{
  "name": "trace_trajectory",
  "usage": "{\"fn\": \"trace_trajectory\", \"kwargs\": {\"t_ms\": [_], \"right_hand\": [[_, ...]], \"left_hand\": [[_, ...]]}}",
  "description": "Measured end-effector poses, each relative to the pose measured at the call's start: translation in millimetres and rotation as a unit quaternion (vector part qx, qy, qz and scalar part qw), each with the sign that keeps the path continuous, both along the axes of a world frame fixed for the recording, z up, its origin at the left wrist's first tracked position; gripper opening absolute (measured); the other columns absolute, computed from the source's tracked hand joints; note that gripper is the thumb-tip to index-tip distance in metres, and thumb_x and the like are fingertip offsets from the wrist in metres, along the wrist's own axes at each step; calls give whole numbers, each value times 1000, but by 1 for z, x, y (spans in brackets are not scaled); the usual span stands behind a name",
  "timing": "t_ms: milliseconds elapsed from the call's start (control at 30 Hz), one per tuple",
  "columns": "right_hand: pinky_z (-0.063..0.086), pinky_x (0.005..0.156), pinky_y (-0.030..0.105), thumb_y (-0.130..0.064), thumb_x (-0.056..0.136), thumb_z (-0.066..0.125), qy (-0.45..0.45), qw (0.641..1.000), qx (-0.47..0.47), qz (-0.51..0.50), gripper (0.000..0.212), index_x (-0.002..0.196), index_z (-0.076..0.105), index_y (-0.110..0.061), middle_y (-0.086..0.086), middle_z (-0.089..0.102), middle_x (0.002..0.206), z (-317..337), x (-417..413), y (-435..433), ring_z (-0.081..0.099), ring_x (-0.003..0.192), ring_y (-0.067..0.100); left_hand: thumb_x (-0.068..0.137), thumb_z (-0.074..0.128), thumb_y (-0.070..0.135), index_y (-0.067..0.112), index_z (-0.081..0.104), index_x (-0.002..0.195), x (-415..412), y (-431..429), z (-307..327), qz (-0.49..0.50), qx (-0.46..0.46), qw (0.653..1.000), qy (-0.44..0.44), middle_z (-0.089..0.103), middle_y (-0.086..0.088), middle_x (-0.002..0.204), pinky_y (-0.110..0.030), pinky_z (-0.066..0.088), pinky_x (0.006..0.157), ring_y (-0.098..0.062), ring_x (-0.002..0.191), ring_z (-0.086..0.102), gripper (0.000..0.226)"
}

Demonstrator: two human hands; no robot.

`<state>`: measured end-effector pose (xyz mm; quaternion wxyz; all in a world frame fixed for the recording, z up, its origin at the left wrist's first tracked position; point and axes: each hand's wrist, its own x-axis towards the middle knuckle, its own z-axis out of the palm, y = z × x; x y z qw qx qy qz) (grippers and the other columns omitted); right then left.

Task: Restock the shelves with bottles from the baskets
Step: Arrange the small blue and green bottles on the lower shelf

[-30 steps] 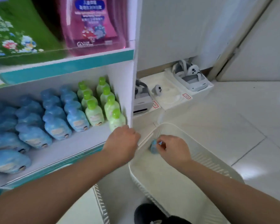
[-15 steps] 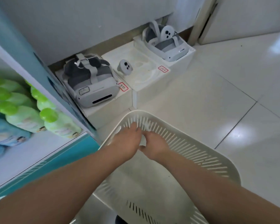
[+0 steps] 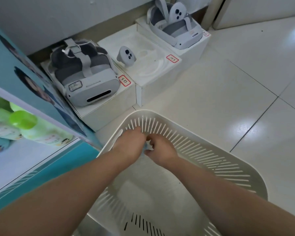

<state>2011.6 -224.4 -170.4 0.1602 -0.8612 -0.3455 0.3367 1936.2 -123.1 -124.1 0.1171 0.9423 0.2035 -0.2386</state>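
Reaching into the far left corner of the white basket (image 3: pixel 203 150), we now have both hands together, whereas a second ago the left hand (image 3: pixel 129 147) was up at the shelf edge and only the right hand (image 3: pixel 160 150) was in the basket. The right hand's curled fingers pinch a small blue bottle (image 3: pixel 144 152), a sliver of which shows between the hands; half a second ago no blue showed there. The left hand lies knuckles up against it, fingers hidden, so we cannot tell whether it grips. On the shelf (image 3: pixel 29 160) at the left we count one clear green bottle (image 3: pixel 41 132), with blurred ones behind. On the floor beyond stand three white boxes (image 3: pixel 160 89), two headsets (image 3: pixel 85 79) and two controllers (image 3: pixel 126 56).
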Motion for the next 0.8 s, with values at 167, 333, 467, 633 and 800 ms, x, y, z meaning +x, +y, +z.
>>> {"fn": "trace_trajectory", "kwargs": {"t_ms": [167,333,467,633,800], "right_hand": [[44,93,32,-17,79,69,39,996,-26,82,64,137,42,-24,4,51,131,14,1,0,52,118,25],[49,93,39,-20,59,86,130,990,12,55,73,123,53,-28,-2,63,114,33,-2,-2,60,105,19],[51,91,36,-23,51,90,153,986,62,40,74,117,57,-26,-6,65,109,56,-10,-3,61,102,12],[55,83,35,-23,52,90,163,981,103,23,64,106,56,-19,-2,66,101,100,-22,-3,66,94,18],[55,78,40,-42,47,87,111,986,117,42,63,95,53,-19,-2,66,91,143,-44,0,66,86,19]], "left_hand": [[77,53,-3,17,67,112,-11,6,17,-80,-51,994,-47,56,1,121,-33,45,88,-25,112,53,42],[76,58,-6,19,72,103,-26,22,41,-58,-115,986,-102,62,6,114,-28,43,85,-18,105,56,39],[74,63,-6,19,74,97,-39,23,77,33,-202,963,-176,67,3,100,-31,48,82,-15,91,59,36],[74,75,7,18,68,112,-58,25,127,106,-198,946,-234,62,0,100,-33,51,82,-16,86,61,41],[80,73,20,22,67,115,-88,25,169,139,-148,944,-260,58,10,95,-14,38,66,-5,74,55,36]]}}
